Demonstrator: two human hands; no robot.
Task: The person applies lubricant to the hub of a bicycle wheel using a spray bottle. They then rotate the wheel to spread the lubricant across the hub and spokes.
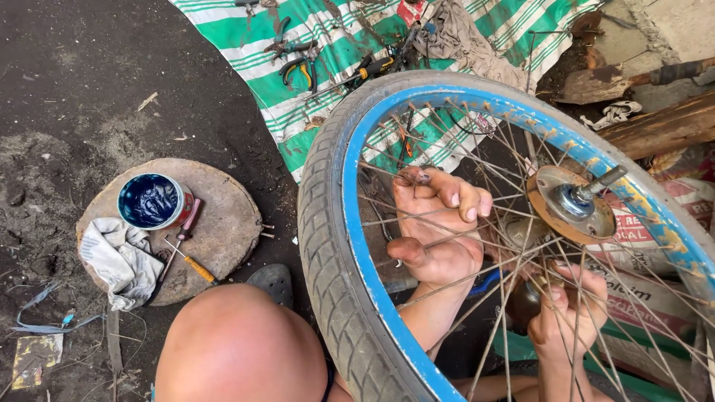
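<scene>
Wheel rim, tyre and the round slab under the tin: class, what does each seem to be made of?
Wheel rim: likely metal, blue paint chipped, rusty patches.
Tyre: black rubber, blocky tread, dusty.
Round slab: probably stone or concrete; rough, matte grey-brown face.

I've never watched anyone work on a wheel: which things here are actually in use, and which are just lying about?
In use:
- bicycle wheel, blue rim, spokes
- hub with axle
- left hand among the spokes
- right hand below the hub

Lying about:
- open tin on a round board
- rag
- screwdriver
- pliers on the striped tarp
</scene>
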